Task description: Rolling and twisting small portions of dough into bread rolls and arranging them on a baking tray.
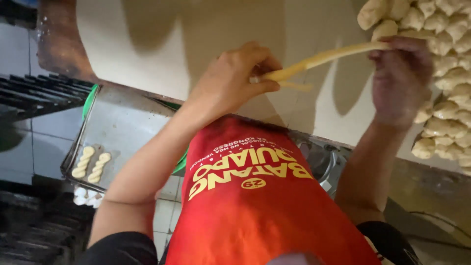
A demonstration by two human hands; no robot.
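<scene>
Dough rope (pixel 324 58) between both hands, above table edge (pixel 147 93).

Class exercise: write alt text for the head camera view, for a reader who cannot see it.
Seen from above, a person's left hand and right hand stretch a long dough rope over a pale worktable. Dough pieces pile up on the right, and two twisted pieces lie on a metal tray at lower left.
</scene>
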